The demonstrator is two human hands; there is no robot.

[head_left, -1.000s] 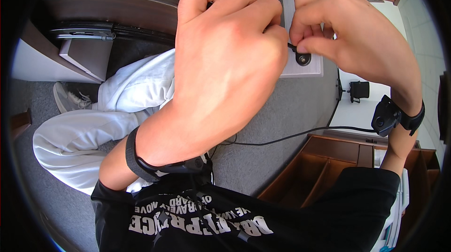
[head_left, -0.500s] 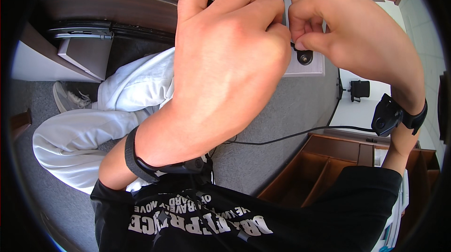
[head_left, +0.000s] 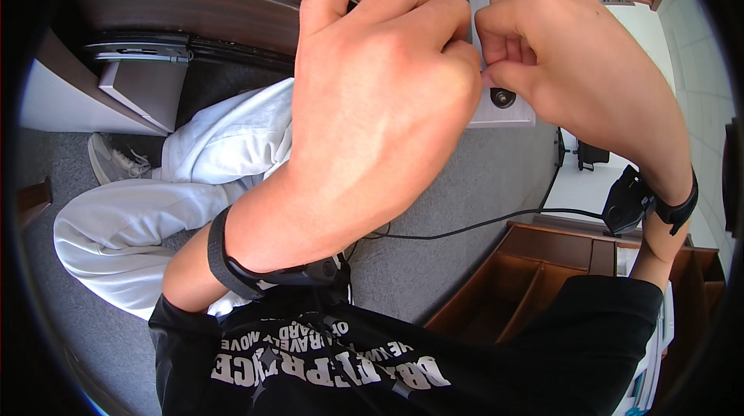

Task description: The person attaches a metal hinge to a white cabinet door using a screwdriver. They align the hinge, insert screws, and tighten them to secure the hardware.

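Observation:
My left hand point(head_left: 380, 98) fills the middle of the view, back of the hand up and fingers curled. A small dark bit shows by its forefinger side, but what the fingers hold is hidden. Right beside it, my right hand point(head_left: 573, 52) is closed in a pinch, thumb against the bent fingers. What lies in that pinch is too small and covered to name. Just under the right thumb, a black fitting with a round metal centre point(head_left: 503, 97) sits on the corner of a pale board point(head_left: 508, 115). Both hands are over or next to this board.
Dark curved wooden furniture point(head_left: 194, 13) with a metal slide point(head_left: 139, 53) stands at the far left. A brown wooden unit with compartments point(head_left: 515, 284) is at the lower right. A black cable point(head_left: 465, 230) runs to the device on my right wrist point(head_left: 626, 201). Grey carpet point(head_left: 434, 183) lies below.
My right wrist has shifted slightly left and up, and its thumb now lies closer over the fitting, covering more of it. My left hand has moved only slightly right.

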